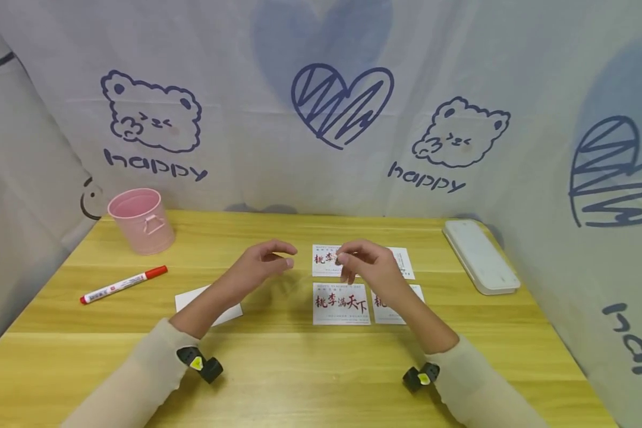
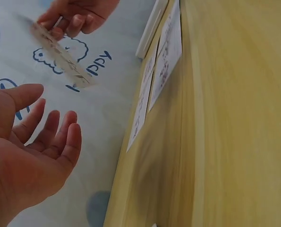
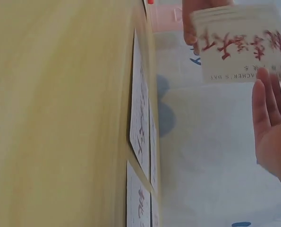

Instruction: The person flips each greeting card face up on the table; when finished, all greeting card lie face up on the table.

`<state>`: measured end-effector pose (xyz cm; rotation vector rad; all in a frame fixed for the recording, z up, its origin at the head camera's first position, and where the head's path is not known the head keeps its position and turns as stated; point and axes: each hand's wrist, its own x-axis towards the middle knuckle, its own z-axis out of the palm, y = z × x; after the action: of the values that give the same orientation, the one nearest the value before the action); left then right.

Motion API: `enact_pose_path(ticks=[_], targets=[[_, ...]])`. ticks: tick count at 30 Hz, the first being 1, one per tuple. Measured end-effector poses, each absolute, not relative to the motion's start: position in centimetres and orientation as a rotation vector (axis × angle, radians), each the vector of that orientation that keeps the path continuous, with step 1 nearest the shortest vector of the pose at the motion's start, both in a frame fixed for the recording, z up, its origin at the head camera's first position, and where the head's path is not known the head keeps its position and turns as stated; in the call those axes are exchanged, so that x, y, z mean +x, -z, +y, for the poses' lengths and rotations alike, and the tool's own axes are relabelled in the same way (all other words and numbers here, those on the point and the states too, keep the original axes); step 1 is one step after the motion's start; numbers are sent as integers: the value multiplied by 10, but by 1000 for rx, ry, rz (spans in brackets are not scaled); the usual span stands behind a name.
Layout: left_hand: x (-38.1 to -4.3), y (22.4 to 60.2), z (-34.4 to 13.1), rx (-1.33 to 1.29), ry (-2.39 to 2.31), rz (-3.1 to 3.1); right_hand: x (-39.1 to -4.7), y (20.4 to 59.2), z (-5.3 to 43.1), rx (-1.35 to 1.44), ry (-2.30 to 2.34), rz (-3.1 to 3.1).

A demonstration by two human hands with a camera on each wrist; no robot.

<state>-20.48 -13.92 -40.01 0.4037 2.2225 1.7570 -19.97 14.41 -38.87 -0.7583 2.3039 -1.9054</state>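
My right hand [image 1: 371, 261] is raised over the laid-out cards, its fingertips pinching a white card [image 3: 239, 45] with red Chinese characters and "Teacher's Day" print. Blur leaves it unclear whether this is one card or a thin stack. In the left wrist view the card [image 2: 60, 54] tilts away from the right hand [image 2: 83, 19]. My left hand [image 1: 262, 264] is in the air to the left, fingers loosely bent, apart from the card in that view. Under and in front of the right hand, several similar cards [image 1: 341, 303] lie in two rows, partly hidden by the hand and forearm.
A white card [image 1: 230, 315] lies beneath my left forearm. Farther left are a red-capped marker [image 1: 123, 285] and a pink bucket [image 1: 144, 229]. A white case [image 1: 481, 255] lies at the right. A printed curtain [image 1: 257, 148] hangs behind the wooden table [image 1: 310, 380].
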Motion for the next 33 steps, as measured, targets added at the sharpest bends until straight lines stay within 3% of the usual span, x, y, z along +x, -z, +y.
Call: enact_pose_path(ticks=[16, 33], targets=[[-200, 395, -133, 401, -1927, 2193, -211, 396, 147, -420, 2087, 2312], [-197, 392, -126, 331, -2257, 1877, -203, 396, 137, -638, 2107, 2429]])
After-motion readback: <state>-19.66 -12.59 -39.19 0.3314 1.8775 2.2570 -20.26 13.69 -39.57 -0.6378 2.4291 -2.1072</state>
